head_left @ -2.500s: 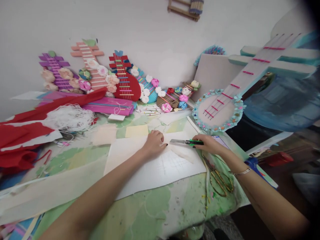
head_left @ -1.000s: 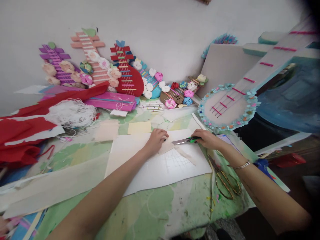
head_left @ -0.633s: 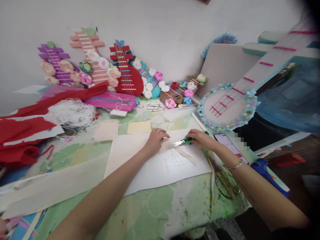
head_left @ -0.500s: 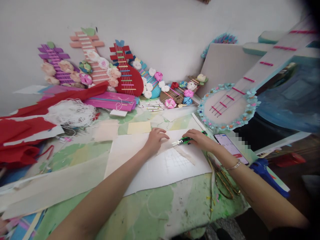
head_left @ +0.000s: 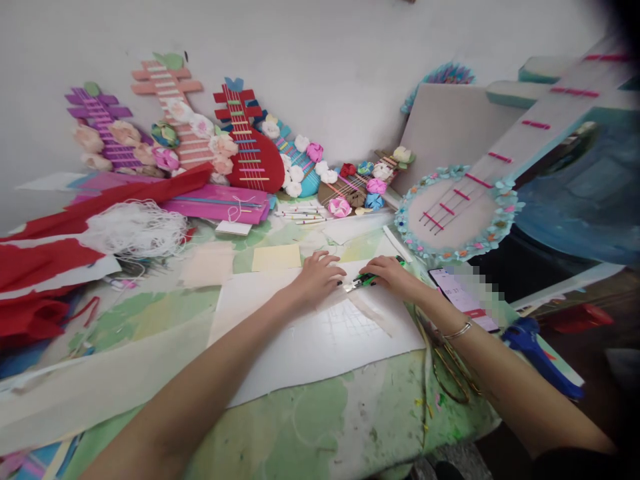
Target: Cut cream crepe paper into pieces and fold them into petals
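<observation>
A white board lies on the table, with faint cut lines and a thin beige strip on it. My right hand is closed around a green and black utility knife, its blade pointing left and low over the board. Just left of the blade tip, my left hand rests on the board with fingers bent and apart; its fingertips are close to the blade. Whether they touch the blade or a scrap under them, I cannot tell.
Gold-handled scissors, a phone and a blue tool lie to the right. Behind stand several paper lutes, including a red one, and a large flower-edged one. White string and red sheets lie left.
My left hand has shifted right, nearer the blade tip. My right hand and the knife have moved slightly left. The view has turned a little.
</observation>
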A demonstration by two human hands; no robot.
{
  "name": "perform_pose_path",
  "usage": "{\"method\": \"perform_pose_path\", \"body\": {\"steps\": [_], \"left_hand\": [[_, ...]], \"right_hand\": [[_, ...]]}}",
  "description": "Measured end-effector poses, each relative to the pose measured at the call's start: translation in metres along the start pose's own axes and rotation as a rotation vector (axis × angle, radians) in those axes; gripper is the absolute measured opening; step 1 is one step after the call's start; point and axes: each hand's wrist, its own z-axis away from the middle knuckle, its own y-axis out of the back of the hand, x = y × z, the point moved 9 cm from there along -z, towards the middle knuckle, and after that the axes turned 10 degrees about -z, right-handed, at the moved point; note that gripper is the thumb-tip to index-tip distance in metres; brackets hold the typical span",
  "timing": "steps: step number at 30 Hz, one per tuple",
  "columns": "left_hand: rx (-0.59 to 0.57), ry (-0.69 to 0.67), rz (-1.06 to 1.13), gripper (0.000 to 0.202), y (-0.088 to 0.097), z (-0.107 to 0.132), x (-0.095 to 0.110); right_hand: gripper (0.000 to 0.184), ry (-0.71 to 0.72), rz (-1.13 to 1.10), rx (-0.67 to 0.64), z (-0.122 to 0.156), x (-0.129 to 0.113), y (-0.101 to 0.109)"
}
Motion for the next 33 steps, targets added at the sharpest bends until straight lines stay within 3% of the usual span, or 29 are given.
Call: {"method": "perform_pose_path", "body": {"steps": [11, 20, 33], "left_hand": [[-0.083, -0.044, 0.009, 0.014, -0.021, -0.005, -0.009], [-0.05, -0.075, 0.019, 0.028, -0.016, 0.0, -0.005], [-0.244, -0.124, 0.094, 0.018, -0.021, -0.01, 0.004]], "right_hand": [[0.032, 0.009, 0.013, 0.023, 0.003, 0.0, 0.002], [0.032, 0.012, 0.032, 0.059, 0.004, -0.001, 0.002], [0.034, 0.022, 0.034, 0.069, 0.0, -0.008, 0.005]]}}
